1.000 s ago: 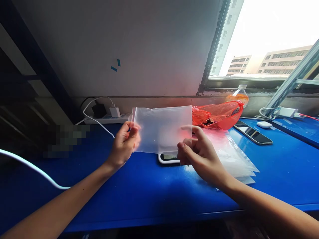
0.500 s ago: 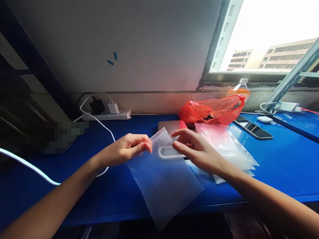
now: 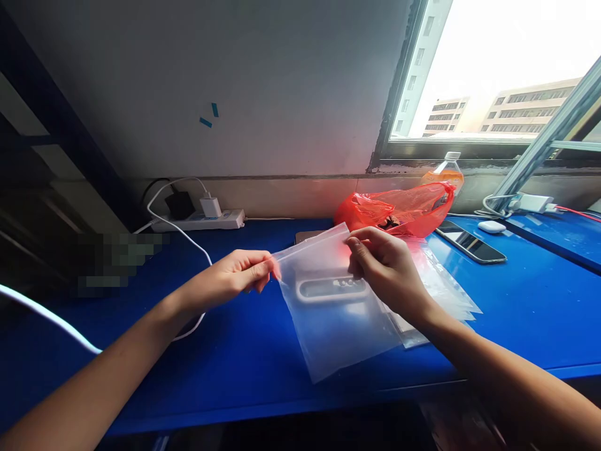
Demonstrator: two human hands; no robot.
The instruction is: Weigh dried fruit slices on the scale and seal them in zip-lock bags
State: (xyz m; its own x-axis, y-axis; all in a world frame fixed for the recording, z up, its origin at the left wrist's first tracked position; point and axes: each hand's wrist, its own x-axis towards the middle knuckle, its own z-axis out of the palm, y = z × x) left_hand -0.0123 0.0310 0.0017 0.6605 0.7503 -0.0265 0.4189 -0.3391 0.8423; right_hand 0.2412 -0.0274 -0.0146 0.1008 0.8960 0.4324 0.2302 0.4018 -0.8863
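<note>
No text, brand or number could be read. Between the left hand (image 3: 241, 273) and right hand (image 3: 387, 258), blurred marks on the scale display (image 3: 325, 288) showed through the bag (image 3: 345, 338).

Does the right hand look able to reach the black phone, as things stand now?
Probably yes, after letting go: the right hand appears to pinch the translucent bag. The phone lies farther right on the blue table, with nothing seen covering it.
</note>
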